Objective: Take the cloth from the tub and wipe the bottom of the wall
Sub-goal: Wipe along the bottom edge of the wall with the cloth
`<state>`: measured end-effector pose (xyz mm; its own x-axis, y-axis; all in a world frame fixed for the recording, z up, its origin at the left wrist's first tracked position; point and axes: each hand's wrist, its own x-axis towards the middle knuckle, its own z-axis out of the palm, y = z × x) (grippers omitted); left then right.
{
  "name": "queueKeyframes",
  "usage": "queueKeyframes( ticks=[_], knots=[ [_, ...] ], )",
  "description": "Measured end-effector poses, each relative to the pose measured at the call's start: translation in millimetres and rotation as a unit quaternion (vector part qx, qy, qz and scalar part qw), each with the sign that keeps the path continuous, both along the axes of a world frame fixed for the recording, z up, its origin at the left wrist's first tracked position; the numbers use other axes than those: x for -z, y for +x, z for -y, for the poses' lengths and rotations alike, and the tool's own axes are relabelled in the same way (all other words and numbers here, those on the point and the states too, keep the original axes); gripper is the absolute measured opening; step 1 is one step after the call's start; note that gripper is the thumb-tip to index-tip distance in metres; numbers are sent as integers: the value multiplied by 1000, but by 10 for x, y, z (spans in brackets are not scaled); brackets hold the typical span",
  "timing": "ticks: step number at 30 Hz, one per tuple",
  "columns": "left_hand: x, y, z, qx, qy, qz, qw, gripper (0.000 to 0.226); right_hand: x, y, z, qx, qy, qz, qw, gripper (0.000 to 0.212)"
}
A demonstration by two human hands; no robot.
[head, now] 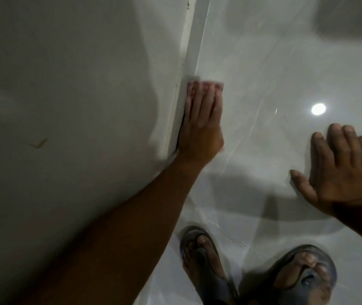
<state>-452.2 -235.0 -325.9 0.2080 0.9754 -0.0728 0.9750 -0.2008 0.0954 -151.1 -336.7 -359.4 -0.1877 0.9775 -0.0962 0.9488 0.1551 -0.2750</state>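
A pale wall (pixel 76 84) fills the left half of the head view. Its skirting strip (pixel 194 40) runs down to the glossy tiled floor (pixel 274 62). My left hand (pixel 202 126) lies flat against the skirting, pressing a reddish patterned cloth (pixel 199 86) onto it; only the cloth's top edge shows past my fingertips, blurred. My right hand (pixel 344 170) rests flat on the floor to the right, fingers spread, holding nothing. The tub is out of view.
My two feet in dark sandals (pixel 204 260) (pixel 303 278) stand on the floor at the bottom. A small brown mark (pixel 39 143) sits on the wall at the left. A ceiling light reflects on the tiles (pixel 318 109).
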Motion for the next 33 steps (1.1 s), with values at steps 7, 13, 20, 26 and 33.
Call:
queueKeyframes(
  ticks=[7,13,20,26,33],
  knots=[
    [-42,38,-442,7,-9,15,1000,96,-153,-53,-20,-15,3,-7,1000,91],
    [-58,-296,1197,-26,-28,13,999,71,-247,-46,-57,-44,-63,44,996,92],
    [-48,-455,1574,3,-65,-14,998,90,-149,-29,-18,-25,-9,-6,1000,89],
    [-14,-78,111,22,18,29,999,74,-13,7,1,-2,15,-9,1000,92],
    [-128,277,-1404,27,-70,-31,997,102,-43,-16,13,5,19,-20,1000,91]
  ],
)
